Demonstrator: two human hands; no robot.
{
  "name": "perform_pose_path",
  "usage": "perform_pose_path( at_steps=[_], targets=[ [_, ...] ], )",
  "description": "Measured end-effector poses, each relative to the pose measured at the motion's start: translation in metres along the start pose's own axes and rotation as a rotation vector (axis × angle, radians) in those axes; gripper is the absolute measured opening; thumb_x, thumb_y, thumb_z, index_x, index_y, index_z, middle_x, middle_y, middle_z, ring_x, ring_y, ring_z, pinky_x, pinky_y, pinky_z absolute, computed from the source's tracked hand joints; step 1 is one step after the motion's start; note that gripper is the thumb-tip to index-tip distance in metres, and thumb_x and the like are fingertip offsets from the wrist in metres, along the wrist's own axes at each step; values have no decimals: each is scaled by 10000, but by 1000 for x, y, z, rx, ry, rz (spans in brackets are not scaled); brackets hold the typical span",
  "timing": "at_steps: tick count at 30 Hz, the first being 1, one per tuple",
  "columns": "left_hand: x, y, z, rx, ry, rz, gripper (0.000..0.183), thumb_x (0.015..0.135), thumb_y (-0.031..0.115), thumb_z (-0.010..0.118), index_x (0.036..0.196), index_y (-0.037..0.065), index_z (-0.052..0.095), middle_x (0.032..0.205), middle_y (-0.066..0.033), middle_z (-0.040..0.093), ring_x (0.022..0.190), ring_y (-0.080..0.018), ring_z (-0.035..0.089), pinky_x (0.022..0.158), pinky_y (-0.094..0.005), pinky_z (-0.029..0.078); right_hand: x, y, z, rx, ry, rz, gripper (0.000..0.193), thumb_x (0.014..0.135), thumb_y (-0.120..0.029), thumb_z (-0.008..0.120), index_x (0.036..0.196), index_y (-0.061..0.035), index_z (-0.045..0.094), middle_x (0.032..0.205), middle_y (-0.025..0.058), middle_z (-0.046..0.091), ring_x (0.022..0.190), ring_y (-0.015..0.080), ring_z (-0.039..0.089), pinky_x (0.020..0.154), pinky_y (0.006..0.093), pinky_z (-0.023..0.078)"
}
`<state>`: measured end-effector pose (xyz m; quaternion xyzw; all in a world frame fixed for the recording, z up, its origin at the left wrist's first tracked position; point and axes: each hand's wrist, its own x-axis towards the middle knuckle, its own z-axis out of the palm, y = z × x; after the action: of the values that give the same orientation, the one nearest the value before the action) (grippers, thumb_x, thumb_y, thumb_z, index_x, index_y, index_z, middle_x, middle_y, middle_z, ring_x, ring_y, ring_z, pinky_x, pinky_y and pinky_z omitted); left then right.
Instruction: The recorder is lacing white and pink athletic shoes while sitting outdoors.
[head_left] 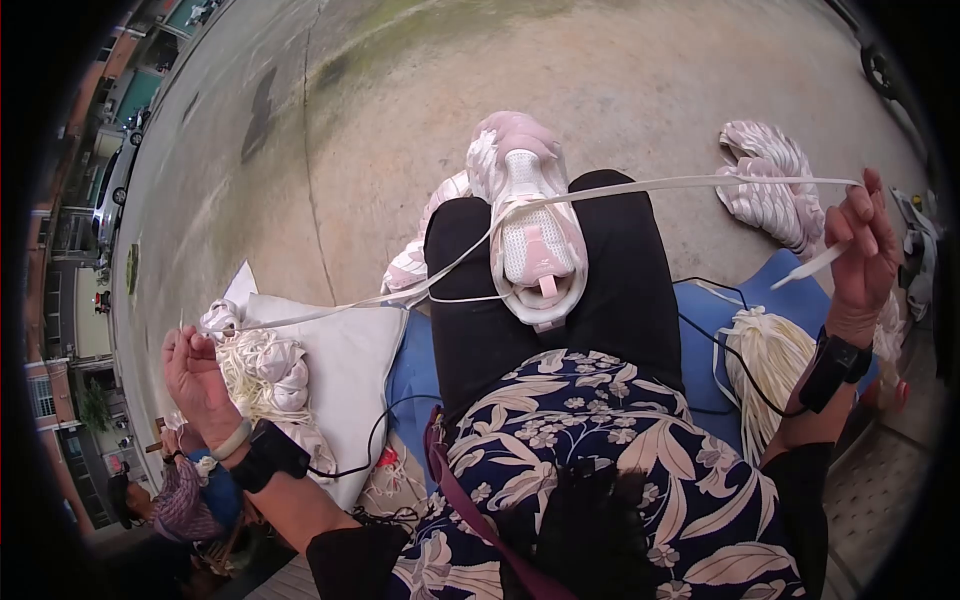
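Note:
A pink and white sneaker (pixel 535 240) rests on my lap between my knees, its heel toward me and its toe pointing away. A long, flat white shoelace (pixel 715 181) runs through its upper part and stretches out to both sides. At far left, my left hand (pixel 197 380) is raised and pinches one end of the lace. My right hand (pixel 862 250), out at far right, grips the other stretch between thumb and fingers. From that same hand sticks out a slim white piece (pixel 812 266), whose kind I cannot make out.
More pink and white shoe pieces stand on the concrete: a stack (pixel 768 185) at right and others (pixel 425 245) behind my left knee. Bundles of laces lie on both sides, a white one (pixel 262 365) and a cream one (pixel 770 365). Black cables trail from my wrists. Another person (pixel 180 510) sits lower left.

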<state>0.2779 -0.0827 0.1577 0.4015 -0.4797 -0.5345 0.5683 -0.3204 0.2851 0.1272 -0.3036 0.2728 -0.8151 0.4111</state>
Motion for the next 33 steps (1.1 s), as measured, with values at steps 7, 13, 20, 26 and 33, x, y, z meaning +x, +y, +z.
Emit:
perform_pose_path(
  at_steps=[7,13,20,26,33],
  targets=[
    [6,-45,125,-19,-345,-1,107,899,26,548,1006,28,548,884,-108,632,696,-132,593,679,-255,496,-10,-169,-119,-3,373,-308,414,847,79,524,1246,125,427,1075,178,598,745,152,554,770,288,461],
    [-37,-72,201,12,-529,-96,218,897,65,559,1102,22,498,851,-102,637,627,-130,594,626,-253,502,18,-31,-28,-229,262,36,370,922,-37,500,1267,80,436,939,66,601,670,79,503,725,239,453],
    [-89,-95,263,-14,-781,-269,385,883,84,593,1213,-33,433,804,-101,646,608,-122,590,609,-222,482,47,139,89,-750,-182,381,182,891,-120,587,1008,-6,666,962,41,606,840,92,539,736,224,458],
    [-105,-105,274,23,-847,-301,374,892,40,557,1237,-23,427,762,-51,619,622,-72,552,603,-191,456,57,182,112,-465,-108,541,181,865,-113,638,991,12,672,815,24,635,727,70,557,669,210,465],
    [-110,-120,277,24,-886,-355,385,893,49,566,1248,-17,433,722,-17,602,615,-48,541,566,-181,442,52,190,113,-469,-103,457,150,863,-105,632,940,18,671,781,16,632,708,56,557,635,204,452]
  ],
)
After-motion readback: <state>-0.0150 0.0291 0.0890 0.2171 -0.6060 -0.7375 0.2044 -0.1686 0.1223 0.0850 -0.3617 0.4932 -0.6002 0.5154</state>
